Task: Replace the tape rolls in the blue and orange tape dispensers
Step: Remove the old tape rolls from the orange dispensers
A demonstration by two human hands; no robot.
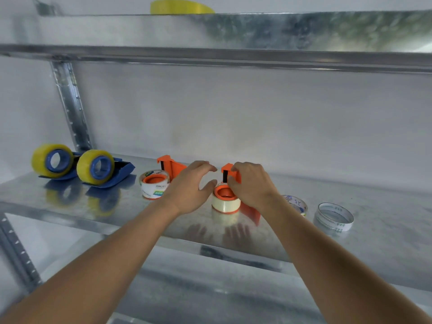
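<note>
Orange tape dispensers sit on the metal shelf near the centre of the frame. One orange dispenser stands left of centre, largely behind the left hand, with a white-labelled tape roll on its orange hub. The second orange dispenser is at centre, carrying a clear tape roll around its orange core. The right hand grips the upright cutter end of this dispenser, fingers curled round it. The left hand hovers just left of the same dispenser, thumb and fingers spread in a wide curve and holding nothing.

At the left of the frame, two blue dispensers lie side by side, each loaded with a full yellowish roll: one roll farther left, the other beside it.

Right of the hands, two nearly spent rolls lie flat on the shelf: one partly hidden by the right forearm, another farther right. A yellow roll rests on the upper shelf at the top of the frame.
</note>
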